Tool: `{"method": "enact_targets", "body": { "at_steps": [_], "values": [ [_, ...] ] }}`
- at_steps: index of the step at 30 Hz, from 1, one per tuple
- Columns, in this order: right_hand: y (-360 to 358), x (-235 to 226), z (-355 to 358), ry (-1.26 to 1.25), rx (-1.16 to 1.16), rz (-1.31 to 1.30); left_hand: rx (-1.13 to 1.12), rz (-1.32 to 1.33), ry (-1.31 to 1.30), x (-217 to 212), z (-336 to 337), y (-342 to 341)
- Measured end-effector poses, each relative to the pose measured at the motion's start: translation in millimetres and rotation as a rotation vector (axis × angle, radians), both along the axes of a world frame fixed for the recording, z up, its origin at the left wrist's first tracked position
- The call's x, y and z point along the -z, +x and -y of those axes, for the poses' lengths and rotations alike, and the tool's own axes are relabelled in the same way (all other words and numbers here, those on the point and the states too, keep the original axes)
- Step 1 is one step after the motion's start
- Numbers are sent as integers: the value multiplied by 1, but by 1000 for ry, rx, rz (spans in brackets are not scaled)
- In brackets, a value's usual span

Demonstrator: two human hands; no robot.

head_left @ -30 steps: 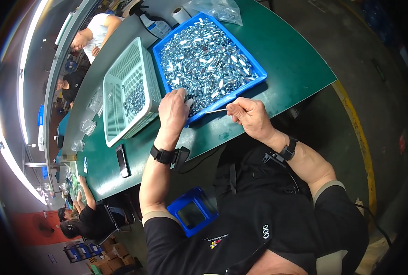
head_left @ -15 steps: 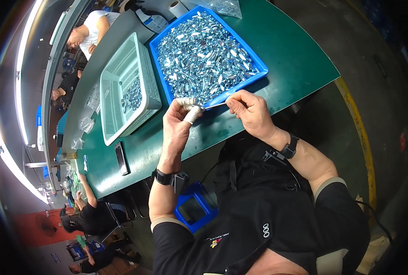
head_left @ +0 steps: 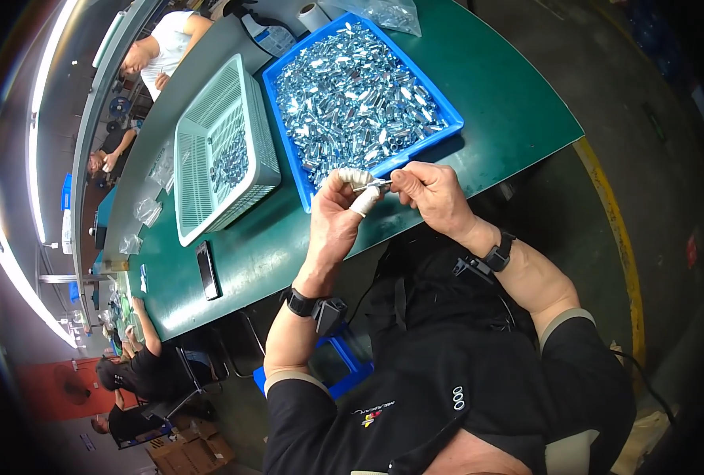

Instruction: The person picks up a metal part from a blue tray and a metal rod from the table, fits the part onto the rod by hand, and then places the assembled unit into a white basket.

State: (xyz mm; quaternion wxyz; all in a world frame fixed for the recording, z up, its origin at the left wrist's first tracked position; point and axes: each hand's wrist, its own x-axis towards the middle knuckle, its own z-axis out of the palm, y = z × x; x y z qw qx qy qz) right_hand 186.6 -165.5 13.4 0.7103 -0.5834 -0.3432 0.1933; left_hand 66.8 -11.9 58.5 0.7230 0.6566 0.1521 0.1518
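Just in front of the blue tray [head_left: 432,142], my two hands meet. My left hand [head_left: 336,222], with white coverings on its thumb and forefinger, pinches a small shiny metal part [head_left: 374,184]. My right hand [head_left: 437,199] is closed on a thin metal rod, whose end meets that part; whether it goes inside I cannot tell. Many loose silvery metal parts [head_left: 352,95] fill the tray. To its left, a pale green plastic basket [head_left: 263,158] holds a smaller heap of similar parts [head_left: 230,162].
A dark phone [head_left: 207,271] lies on the green table [head_left: 518,103], near its front edge. Clear plastic bags [head_left: 148,210] are left of the basket; another bag [head_left: 391,16] lies behind the tray. A blue stool [head_left: 352,368] stands below. Other people sit beyond the table.
My left hand has moved right, away from the tray's near corner, and come up against my right hand. The rod's exposed length between the hands is now shorter. My right hand has barely moved.
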Motion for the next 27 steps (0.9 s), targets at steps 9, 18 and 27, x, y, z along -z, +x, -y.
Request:
{"method": "enact_targets", "body": {
  "at_steps": [9,18,27],
  "values": [
    [-3,-4,0,53,17,-86,-388,22,791,-76,-94,-40],
    [4,2,1,33,13,-28,-264,-271,1812,-43,-95,10],
    [0,20,1,-27,6,-4,-371,-473,1939,8,-95,28]
  ]
}}
